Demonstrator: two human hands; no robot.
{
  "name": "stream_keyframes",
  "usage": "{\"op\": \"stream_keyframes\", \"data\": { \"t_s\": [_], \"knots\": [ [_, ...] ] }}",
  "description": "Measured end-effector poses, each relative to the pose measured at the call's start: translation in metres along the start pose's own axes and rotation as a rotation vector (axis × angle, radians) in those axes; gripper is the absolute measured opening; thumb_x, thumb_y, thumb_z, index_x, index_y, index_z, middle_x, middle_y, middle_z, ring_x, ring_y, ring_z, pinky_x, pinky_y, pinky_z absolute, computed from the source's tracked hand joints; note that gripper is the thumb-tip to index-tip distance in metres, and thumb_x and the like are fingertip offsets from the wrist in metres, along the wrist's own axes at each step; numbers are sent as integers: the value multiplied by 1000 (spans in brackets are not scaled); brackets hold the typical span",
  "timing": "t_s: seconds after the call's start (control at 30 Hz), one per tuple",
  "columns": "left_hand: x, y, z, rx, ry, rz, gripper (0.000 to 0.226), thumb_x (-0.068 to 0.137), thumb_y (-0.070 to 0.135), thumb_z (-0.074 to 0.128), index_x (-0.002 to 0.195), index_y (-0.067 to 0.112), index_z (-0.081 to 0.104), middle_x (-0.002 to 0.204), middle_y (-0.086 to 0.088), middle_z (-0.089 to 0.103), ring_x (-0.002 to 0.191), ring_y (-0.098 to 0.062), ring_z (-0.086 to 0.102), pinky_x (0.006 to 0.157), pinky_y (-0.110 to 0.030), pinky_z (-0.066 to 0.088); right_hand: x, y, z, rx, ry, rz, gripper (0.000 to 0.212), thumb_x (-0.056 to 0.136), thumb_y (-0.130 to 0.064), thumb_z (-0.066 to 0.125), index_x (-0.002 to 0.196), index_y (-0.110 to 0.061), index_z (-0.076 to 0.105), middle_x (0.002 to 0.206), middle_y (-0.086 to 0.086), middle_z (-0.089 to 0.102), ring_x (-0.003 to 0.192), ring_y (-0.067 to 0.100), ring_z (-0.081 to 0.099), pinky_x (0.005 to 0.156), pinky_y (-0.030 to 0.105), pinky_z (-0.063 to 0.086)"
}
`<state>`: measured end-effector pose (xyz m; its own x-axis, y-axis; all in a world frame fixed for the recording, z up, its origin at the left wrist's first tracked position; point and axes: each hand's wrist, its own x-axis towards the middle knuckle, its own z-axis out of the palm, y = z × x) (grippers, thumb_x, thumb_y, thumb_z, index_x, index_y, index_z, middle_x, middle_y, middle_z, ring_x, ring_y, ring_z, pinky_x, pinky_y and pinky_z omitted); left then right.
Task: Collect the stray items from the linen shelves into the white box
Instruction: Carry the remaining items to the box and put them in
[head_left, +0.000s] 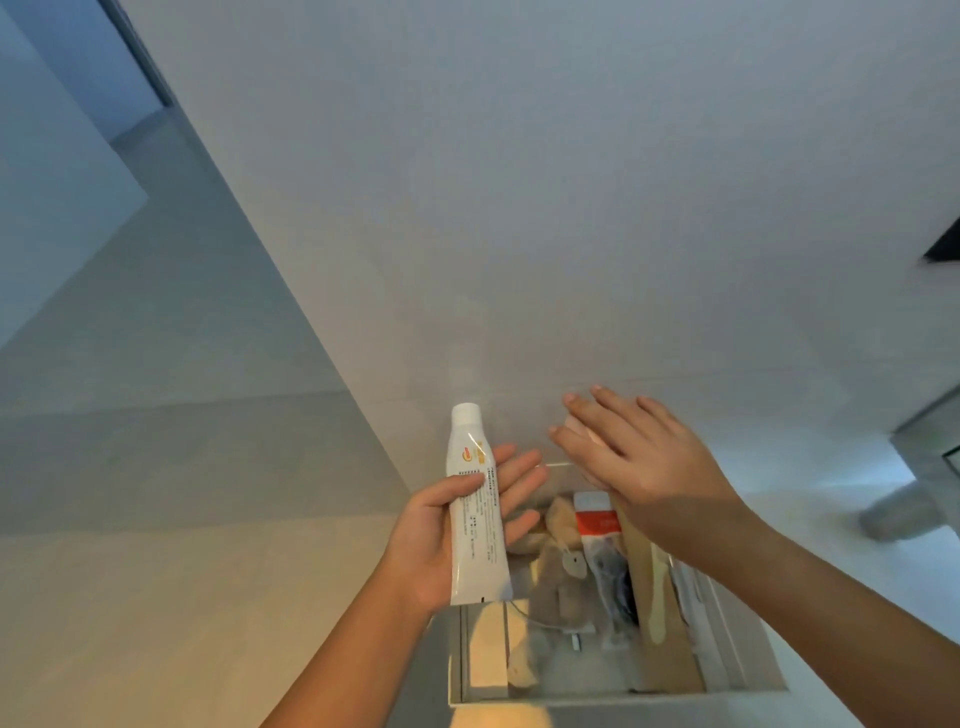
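Observation:
The white box (613, 698) lies open at the bottom centre, below both hands. Inside it are a beige plush toy (558, 577), a red and white packet (597, 519), a long wooden piece (655, 603) and a thin white cable. My left hand (426, 545) holds a white tube (475, 504) with a white cap upright over the box's left edge, thumb across its front. My right hand (660, 467) hovers palm down over the far end of the box. A small pale item (584, 432) shows under its fingers; what it is I cannot tell.
A pale wall or panel fills the upper view. Grey floor runs along the left. A dark opening (943, 241) sits at the right edge, with a blurred grey shape (901, 512) on the floor lower right.

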<state>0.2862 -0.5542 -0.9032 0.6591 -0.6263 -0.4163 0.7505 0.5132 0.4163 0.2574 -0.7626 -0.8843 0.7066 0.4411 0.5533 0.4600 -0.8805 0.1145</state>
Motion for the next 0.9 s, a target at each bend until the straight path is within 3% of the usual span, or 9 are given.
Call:
{"op": "stream_keyframes", "data": {
  "t_s": [0.13, 0.3, 0.47, 0.6, 0.67, 0.73, 0.8, 0.9],
  "knots": [
    [12, -19, -28, -23, -12, -14, 47, 79, 7, 43, 125, 3, 51, 125, -19, 59, 111, -30, 60, 86, -44, 50, -13, 7, 18, -19, -27, -19, 47, 68, 10, 57, 110, -8, 68, 119, 19, 62, 106, 40, 60, 82, 52, 49],
    [24, -33, -49, -42, 56, 38, 44, 80, 8, 39, 121, 4, 53, 122, -16, 62, 108, -27, 62, 84, -45, 50, -43, 3, 35, -14, -57, 105, 47, 60, 6, 81, 103, -7, 70, 115, 19, 64, 103, 39, 62, 79, 50, 51],
    [26, -39, -50, -38, 52, 37, 46, 81, 9, 38, 124, 5, 51, 123, -15, 61, 108, -27, 62, 76, -40, 56, -68, -6, 57, -15, -88, 81, 26, 79, -10, 67, 104, -13, 70, 116, 14, 65, 107, 34, 62, 83, 48, 51],
    [26, -38, -52, -30, 34, 40, 47, 80, 9, 39, 125, 5, 50, 123, -15, 61, 110, -27, 61, 77, -40, 56, -76, -12, 77, 0, -117, 94, 41, 65, -5, 81, 104, -13, 70, 115, 15, 65, 104, 34, 63, 83, 46, 50],
    [26, -36, -53, -19, 33, 41, 46, 80, 10, 39, 125, 5, 50, 124, -15, 61, 111, -27, 60, 81, -42, 53, -78, -16, 84, 22, -102, 62, 32, 74, -2, 62, 104, -12, 70, 113, 15, 66, 102, 35, 63, 80, 47, 51],
    [25, -35, -55, -10, 31, 44, 45, 80, 10, 40, 124, 5, 51, 124, -15, 61, 111, -27, 60, 84, -44, 52, -79, -20, 91, 29, -122, 53, 42, 78, -8, 39, 106, -12, 70, 113, 15, 66, 103, 35, 63, 78, 48, 52],
    [23, -34, -58, -15, 30, 45, 46, 80, 9, 41, 125, 5, 50, 124, -15, 61, 111, -27, 60, 85, -45, 51, -82, -22, 100, 41, -170, 52, 48, 76, -10, 34, 110, -11, 69, 115, 16, 65, 105, 37, 61, 78, 51, 52],
    [20, -34, -63, -9, 30, 36, 47, 79, 10, 42, 125, 6, 50, 124, -14, 61, 112, -27, 60, 88, -47, 47, -87, -24, 115, 30, -244, 33, 40, 77, -7, 57, 116, -13, 65, 120, 13, 63, 111, 39, 57, 81, 54, 51]
  ]
}}
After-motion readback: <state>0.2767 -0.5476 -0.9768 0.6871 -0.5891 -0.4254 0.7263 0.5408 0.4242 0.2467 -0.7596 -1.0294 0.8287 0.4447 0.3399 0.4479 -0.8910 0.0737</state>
